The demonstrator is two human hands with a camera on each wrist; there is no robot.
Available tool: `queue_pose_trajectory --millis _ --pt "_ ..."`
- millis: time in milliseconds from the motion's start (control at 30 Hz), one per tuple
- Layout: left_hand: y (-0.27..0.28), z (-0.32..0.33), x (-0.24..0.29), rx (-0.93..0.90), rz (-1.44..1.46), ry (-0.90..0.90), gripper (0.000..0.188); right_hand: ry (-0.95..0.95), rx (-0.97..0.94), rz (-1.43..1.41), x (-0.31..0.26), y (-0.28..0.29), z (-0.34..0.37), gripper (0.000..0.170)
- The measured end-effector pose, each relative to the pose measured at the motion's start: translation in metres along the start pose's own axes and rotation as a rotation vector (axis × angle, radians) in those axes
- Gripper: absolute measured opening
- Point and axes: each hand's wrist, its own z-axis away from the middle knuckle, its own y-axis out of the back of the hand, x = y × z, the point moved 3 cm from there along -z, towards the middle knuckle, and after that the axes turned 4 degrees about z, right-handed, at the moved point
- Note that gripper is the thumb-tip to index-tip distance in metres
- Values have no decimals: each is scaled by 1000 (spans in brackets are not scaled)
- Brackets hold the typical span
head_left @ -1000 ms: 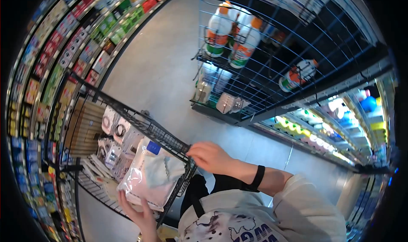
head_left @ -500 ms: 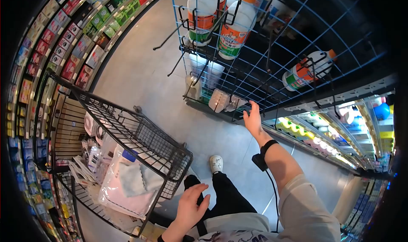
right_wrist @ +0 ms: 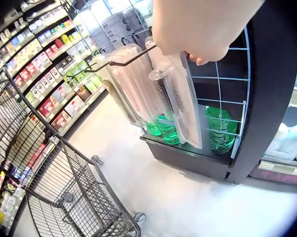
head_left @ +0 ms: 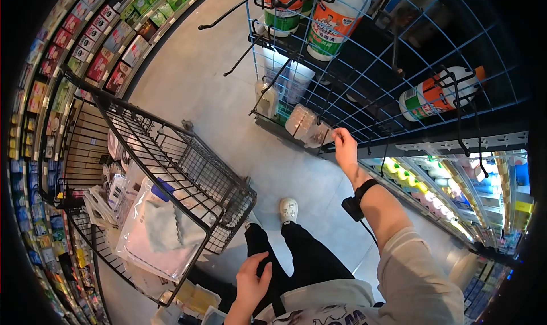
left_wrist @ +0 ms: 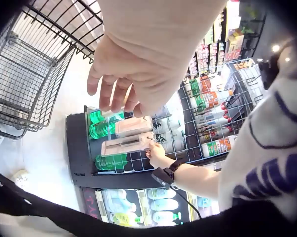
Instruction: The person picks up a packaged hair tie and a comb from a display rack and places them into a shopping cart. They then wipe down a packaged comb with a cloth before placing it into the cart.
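Nearest the body, the left hand [head_left: 252, 282] is hanging well in front of the wire rack [right_wrist: 188, 170]; its fingers are bending loosely, slightly apart, and are holding nothing. With no support from below, a slip could be sending the clear package [right_wrist: 180, 98] to the floor [head_left: 194, 68].

The cart [head_left: 213, 179] is standing left of the wire rack, apart from it.

At the wire rack's front, the clear package is hanging roughly upright, showing a bristled item inside. Whether the black hook [right_wrist: 131, 58] is passing through it is not showing clearly. A sideways pull could be bending its upper edge or snagging the neighbouring packages [right_wrist: 128, 81].

The right arm [head_left: 387, 208] is extending forward to the wire rack's front. The right hand [head_left: 346, 151] is keeping its grip clamped on the clear package, pinching near the upper edge; far-side contact is partly hiding.

Farthest, green bottles [right_wrist: 220, 131] are standing low inside the wire rack.
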Motion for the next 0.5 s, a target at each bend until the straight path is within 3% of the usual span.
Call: queue_pose_trajectory --millis 500 --pt "-10 -21 3 4 61 -2 25 43 -264 -150 -41 26 61 11"
